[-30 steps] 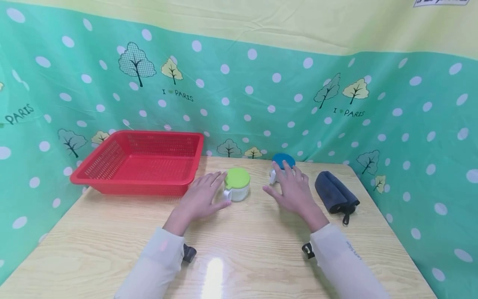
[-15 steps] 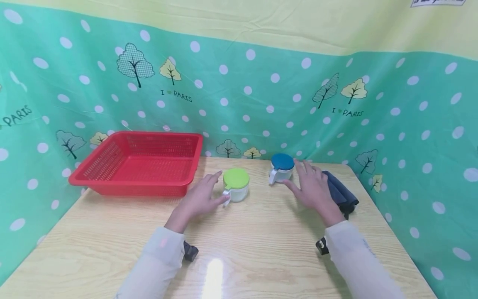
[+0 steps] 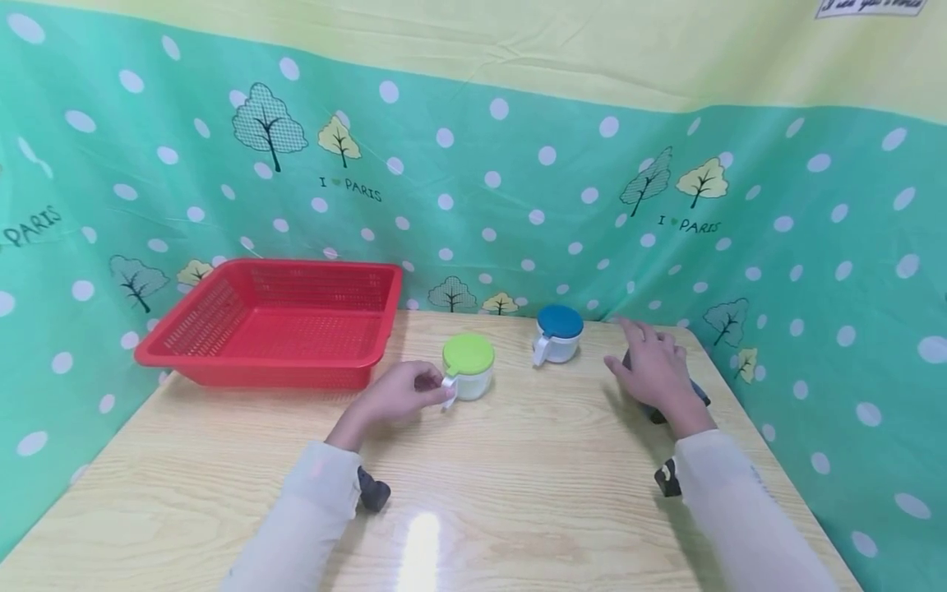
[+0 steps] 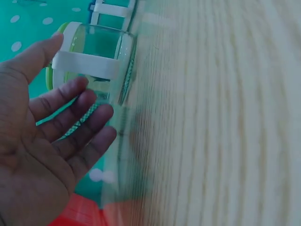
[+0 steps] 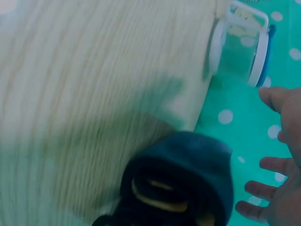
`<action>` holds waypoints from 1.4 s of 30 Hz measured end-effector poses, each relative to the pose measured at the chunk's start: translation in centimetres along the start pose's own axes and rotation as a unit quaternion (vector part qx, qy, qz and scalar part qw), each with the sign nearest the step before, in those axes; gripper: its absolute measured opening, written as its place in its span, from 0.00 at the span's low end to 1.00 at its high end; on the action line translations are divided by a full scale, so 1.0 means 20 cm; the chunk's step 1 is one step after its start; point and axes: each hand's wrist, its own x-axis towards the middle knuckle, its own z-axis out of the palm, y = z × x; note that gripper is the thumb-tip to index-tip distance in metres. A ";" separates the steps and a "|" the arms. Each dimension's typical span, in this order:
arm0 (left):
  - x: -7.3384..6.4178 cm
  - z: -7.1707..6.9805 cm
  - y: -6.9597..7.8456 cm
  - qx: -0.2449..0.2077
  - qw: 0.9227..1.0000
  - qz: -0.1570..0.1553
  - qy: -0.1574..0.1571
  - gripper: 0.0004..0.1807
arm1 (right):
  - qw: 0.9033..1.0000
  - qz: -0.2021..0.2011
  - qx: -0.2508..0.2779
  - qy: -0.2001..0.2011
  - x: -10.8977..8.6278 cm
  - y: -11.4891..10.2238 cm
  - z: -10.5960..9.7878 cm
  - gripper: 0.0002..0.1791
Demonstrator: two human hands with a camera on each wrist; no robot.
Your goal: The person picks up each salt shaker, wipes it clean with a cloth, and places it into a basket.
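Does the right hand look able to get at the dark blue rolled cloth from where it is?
Probably yes: the right hand hovers over the dark blue rolled cloth with fingers spread and holding nothing, and nothing appears to block the way between them.

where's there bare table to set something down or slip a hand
Bare table between the left sleeve and right sleeve, and in front of the red basket. A smaller gap parts the green-lidded jar from the blue-lidded jar. Crowded: left hand at the green-lidded jar's handle, right hand at the dark pouch.
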 end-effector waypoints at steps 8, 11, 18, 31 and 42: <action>0.03 0.00 0.00 -0.073 0.997 0.016 -0.031 0.13 | 1.000 0.013 -0.013 -0.019 -0.02 0.12 0.00 0.38; 0.04 0.00 -0.02 -0.098 0.994 0.004 -0.044 0.13 | 0.999 0.021 -0.013 -0.029 -0.03 0.13 0.00 0.38; 0.06 0.02 -0.07 -0.166 0.985 -0.019 -0.051 0.11 | 0.998 0.019 -0.027 -0.048 -0.07 0.17 0.02 0.35; 0.08 0.03 -0.07 -0.320 0.945 -0.030 -0.061 0.10 | 0.996 -0.019 -0.050 -0.072 -0.11 0.21 -0.02 0.30; 0.10 0.04 -0.03 -0.366 0.929 -0.041 -0.022 0.09 | 0.993 -0.038 -0.059 -0.097 -0.14 0.21 -0.03 0.31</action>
